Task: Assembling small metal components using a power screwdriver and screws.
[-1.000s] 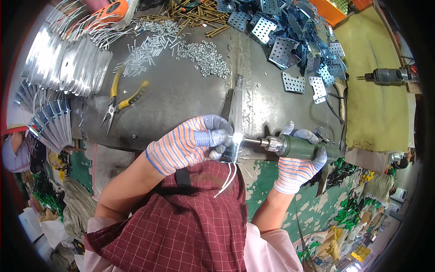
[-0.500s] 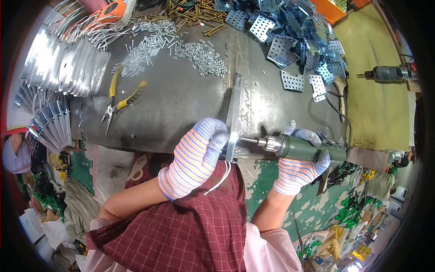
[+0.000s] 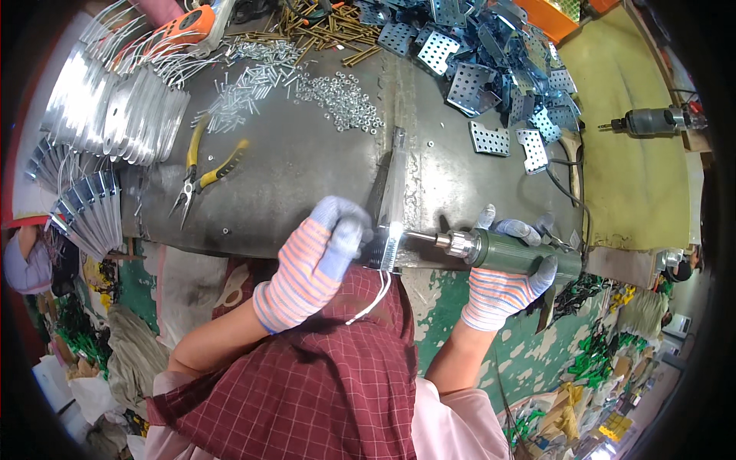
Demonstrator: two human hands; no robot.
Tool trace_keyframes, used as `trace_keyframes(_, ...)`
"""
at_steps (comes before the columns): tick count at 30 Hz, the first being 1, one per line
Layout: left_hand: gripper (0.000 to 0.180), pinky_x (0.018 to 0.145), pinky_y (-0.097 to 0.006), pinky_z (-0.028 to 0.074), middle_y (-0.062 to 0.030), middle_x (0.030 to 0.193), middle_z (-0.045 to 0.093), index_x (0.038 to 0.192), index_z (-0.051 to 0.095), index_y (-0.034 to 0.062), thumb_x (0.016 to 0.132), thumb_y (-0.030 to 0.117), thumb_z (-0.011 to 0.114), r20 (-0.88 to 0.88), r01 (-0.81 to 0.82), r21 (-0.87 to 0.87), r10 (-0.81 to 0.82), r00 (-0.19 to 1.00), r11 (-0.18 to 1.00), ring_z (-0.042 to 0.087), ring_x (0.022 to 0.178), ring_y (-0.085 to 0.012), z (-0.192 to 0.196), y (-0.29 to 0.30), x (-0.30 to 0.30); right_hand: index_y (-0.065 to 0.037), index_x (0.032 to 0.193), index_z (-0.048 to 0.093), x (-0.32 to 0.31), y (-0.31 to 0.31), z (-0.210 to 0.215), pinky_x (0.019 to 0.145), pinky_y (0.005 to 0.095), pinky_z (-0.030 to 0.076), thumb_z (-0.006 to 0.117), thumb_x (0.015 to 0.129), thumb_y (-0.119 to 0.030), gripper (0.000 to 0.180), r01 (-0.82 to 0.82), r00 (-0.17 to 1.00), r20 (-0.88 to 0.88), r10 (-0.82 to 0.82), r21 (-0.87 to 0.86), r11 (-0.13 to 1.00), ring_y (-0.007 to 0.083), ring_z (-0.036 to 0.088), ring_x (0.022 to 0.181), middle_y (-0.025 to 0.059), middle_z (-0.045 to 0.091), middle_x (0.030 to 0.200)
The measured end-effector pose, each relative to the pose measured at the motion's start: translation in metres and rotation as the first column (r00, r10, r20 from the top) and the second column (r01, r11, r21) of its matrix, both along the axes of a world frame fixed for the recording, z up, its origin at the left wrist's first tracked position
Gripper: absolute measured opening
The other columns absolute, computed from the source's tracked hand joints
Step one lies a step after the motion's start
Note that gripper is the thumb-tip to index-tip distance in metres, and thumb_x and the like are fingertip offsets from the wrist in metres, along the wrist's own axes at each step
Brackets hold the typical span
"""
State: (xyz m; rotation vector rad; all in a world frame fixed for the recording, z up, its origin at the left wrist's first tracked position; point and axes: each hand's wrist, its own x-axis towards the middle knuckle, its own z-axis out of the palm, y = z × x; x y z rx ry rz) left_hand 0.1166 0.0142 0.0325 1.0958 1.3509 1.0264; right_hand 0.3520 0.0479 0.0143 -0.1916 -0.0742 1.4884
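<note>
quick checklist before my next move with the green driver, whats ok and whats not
1. Right hand wrapped around the green driver: ok.
2. Bit pointing at the upright metal strip: ok.
3. Bit tip properly seated: cannot tell, the contact spot is too small and bright.
4. Left hand steadying the strip: cannot tell, its fingers are blurred beside it.
5. White wires away from the bit: ok, they hang below the strip.
6. Pliers away from both hands: ok, they lie apart on the table, to the left.
</note>
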Motion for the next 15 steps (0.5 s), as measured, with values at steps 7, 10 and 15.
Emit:
trace_keyframes(7, 0.027, 0.078, -0.041, 0.048, -0.0114, 0.094, 0.06, 0.095, 0.058, 0.0054, 0.078, 0.022, 0.07, -0.604, 0.431, 0.492, -0.059, 0.794, 0.756, 0.058, 0.087, -0.0316, -0.023, -0.01, -0.01, -0.016, 0.125, 0.058, 0.004, 0.0, 0.001, 0.114, 0.0528, 0.018, 0.072, 0.079, -0.024, 0.049, -0.04, 0.998, -0.044, 0.041, 0.032, 0.999, 0.0166, 0.054, 0.096, -0.0006, 0.059, 0.093)
trace_keyframes(10, 0.026, 0.071, -0.039, 0.049, -0.0106, 0.095, 0.062, 0.093, 0.058, 0.0048, 0.077, 0.019, 0.072, -0.6, 0.44, 0.545, -0.035, 0.799, 0.713, 0.06, 0.083, -0.0269, -0.009, -0.008, -0.014, -0.015, 0.124, 0.058, 0.007, 0.003, 0.011, 0.114, 0.0516, 0.018, 0.071, 0.079, -0.024, 0.048, -0.011, 1.0, 0.009, 0.011, 0.025, 1.0, 0.0157, 0.054, 0.096, -0.0009, 0.059, 0.093)
trace_keyframes(15, 0.033, 0.074, -0.034, 0.054, -0.0116, 0.104, 0.066, 0.107, 0.06, -0.0002, 0.091, 0.029, 0.058, 0.713, 0.029, -0.15, 0.088, 0.695, 0.988, 0.066, 0.086, -0.02, 0.043, 0.004, -0.032, -0.008, 0.121, 0.057, 0.004, -0.002, 0.03, 0.115, 0.0493, 0.018, 0.069, 0.081, -0.022, 0.044, -0.034, 0.994, 0.106, 0.023, 0.1, 0.994, 0.0127, 0.054, 0.094, -0.003, 0.057, 0.092)
